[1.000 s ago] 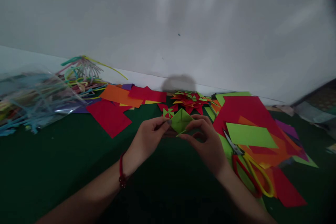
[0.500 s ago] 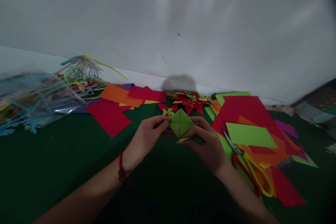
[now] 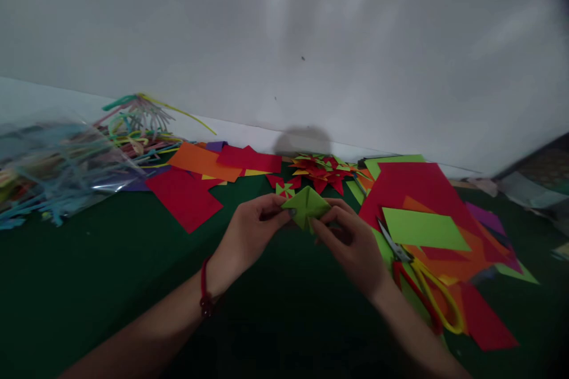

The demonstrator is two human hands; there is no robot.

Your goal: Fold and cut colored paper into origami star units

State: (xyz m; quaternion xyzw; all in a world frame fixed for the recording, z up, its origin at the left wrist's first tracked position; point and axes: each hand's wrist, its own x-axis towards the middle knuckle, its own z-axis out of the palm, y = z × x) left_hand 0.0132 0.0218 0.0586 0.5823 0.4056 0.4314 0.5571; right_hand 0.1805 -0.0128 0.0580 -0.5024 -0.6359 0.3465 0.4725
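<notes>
A folded green paper (image 3: 307,202), roughly diamond-shaped with creases across its face, is held up between both my hands over the table. My left hand (image 3: 253,222) pinches its left corner, thumb on the front. At its right and lower edge, the thumb and fingers of my right hand (image 3: 351,237) grip the paper, the thumb pressing near the bottom. Just behind it lie a small red-and-green folded paper piece (image 3: 285,190) and a pile of red, green and yellow folded paper stars (image 3: 322,169).
Red-and-yellow-handled scissors (image 3: 420,284) lie on the right among loose sheets, including a red sheet (image 3: 413,189) and a green rectangle (image 3: 424,229). On the left are a red sheet (image 3: 184,198), an orange sheet (image 3: 202,161) and a plastic bag (image 3: 66,160) of pipe cleaners. A white wall (image 3: 222,41) stands behind.
My right thumb has moved up onto the front of the green paper near its bottom. The lower flap is no longer sticking out, and the diamond looks wider and shorter.
</notes>
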